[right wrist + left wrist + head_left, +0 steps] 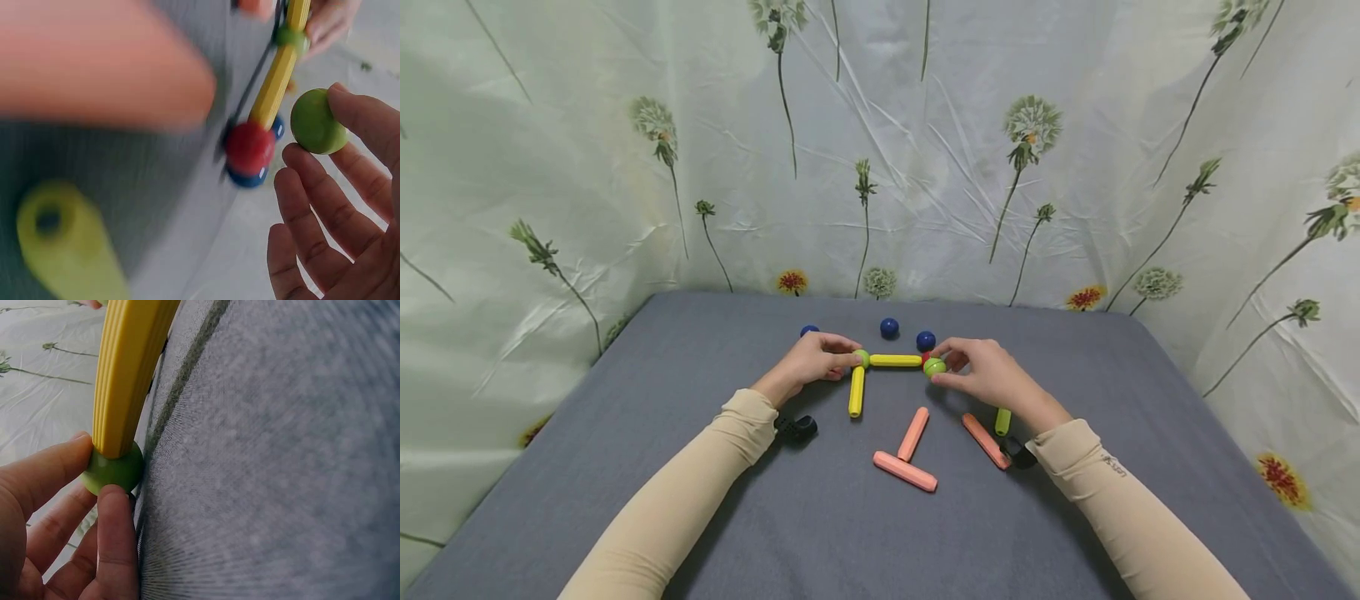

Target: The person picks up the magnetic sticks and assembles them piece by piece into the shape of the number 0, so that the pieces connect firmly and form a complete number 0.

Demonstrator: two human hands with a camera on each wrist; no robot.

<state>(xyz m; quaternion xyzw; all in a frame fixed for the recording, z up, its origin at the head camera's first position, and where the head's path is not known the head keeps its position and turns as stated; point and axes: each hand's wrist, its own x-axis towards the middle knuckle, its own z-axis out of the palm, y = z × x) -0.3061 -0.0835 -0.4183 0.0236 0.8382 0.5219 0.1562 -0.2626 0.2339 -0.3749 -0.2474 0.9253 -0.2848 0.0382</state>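
My left hand [814,362] pinches a green ball [862,359] between thumb and fingers. A yellow rod [895,361] runs right from this ball to a red ball [250,148]. Another yellow rod [856,393] reaches from the green ball toward me. In the left wrist view, a yellow rod [130,369] meets the pinched ball. My right hand [988,371] holds a second green ball [317,122] by thumb and fingertips, close beside the red ball but apart from it. In the head view the red ball is mostly hidden behind that green ball.
Blue balls [889,327] lie behind the joined rods, one partly hidden by the left hand. Nearer me are three pink rods [905,471]. A yellow-green rod [1002,422] lies under the right wrist. A flower-patterned curtain [940,167] hangs behind the grey-covered table [737,533].
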